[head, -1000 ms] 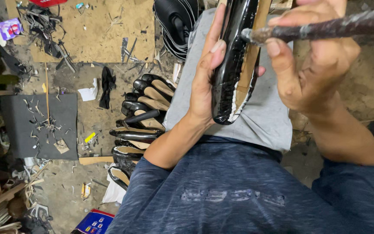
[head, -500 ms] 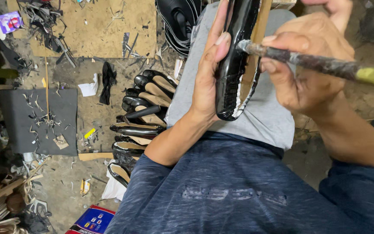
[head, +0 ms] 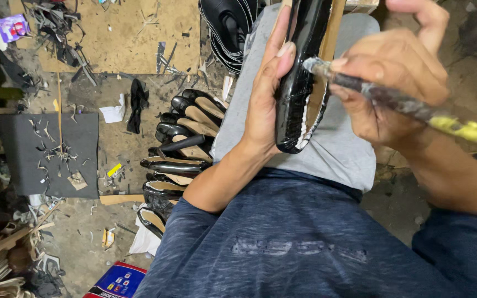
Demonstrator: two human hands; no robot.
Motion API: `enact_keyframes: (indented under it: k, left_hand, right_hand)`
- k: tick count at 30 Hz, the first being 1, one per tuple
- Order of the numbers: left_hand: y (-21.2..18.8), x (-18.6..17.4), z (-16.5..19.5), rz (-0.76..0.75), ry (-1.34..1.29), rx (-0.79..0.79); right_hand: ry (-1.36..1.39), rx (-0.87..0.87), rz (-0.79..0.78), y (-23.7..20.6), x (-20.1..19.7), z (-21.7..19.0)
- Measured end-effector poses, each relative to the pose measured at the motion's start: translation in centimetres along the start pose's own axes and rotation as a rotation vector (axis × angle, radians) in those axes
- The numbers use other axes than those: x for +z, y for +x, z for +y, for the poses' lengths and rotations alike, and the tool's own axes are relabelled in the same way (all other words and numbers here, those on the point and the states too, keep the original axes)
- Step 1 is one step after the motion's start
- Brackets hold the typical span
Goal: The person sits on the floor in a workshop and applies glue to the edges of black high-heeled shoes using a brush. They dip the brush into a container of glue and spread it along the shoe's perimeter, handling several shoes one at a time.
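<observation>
Lowered, right hand (head: 393,83) brush (head: 409,107) touches shoe (head: 299,72) above littered floor (head: 122,143).

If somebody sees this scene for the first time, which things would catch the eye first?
First, the glossy black shoe at top centre, gripped by the left hand above the lap. Next, the right hand holds a brush whose tip touches the shoe's inner edge. On the floor to the left lies a row of black shoes.

The glossy black shoe (head: 299,83) runs past the top edge, and the brush handle (head: 415,110) leaves the right edge.
</observation>
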State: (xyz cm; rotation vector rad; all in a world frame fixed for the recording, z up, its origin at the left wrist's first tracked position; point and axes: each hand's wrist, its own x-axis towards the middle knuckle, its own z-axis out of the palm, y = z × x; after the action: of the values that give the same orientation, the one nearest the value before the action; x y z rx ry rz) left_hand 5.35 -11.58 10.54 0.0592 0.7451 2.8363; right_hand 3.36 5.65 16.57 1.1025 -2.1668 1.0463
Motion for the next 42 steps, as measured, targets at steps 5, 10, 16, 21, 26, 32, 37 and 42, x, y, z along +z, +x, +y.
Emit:
enact_keyframes:
  k: [5, 10, 16, 21, 26, 32, 37, 42]
  left_hand:
    - [0.3, -0.3, -0.1, 0.016, 0.061, 0.009]
    - [0.3, -0.5, -0.4, 0.043, -0.024, -0.042]
    - [0.3, -0.8, -0.6, 0.038, -0.107, -0.074]
    - [0.3, -1.2, -0.7, 0.060, -0.139, -0.091]
    - [0.5, -1.4, -0.7, 0.054, -0.139, -0.090]
    - [0.5, -1.9, -1.2, 0.061, -0.158, -0.111]
    - [0.8, -3.4, -2.0, 0.130, -0.127, -0.128]
    - [1.1, -4.7, -1.9, -0.041, -0.368, -0.160]
  right_hand:
    - [-0.054, -0.081, -0.111, 0.5, -0.4, -0.7]
    - [-0.047, -0.102, -0.087, -0.1, -0.2, -0.7]
    - [-0.081, -0.181, -0.082, -0.7, -0.1, -0.5]
    - [-0.104, -0.228, -0.157, -0.7, -0.3, -0.4]
    - [-0.148, -0.336, -0.106, -1.0, 0.4, -0.2]
    - [-0.142, -0.305, -0.126, -0.5, 0.5, -0.2]
    - [0.018, -0.201, -0.196, -0.9, 0.4, -0.2]
    - [0.061, 0.247, -0.131, -2.9, 0.7, 3.7]
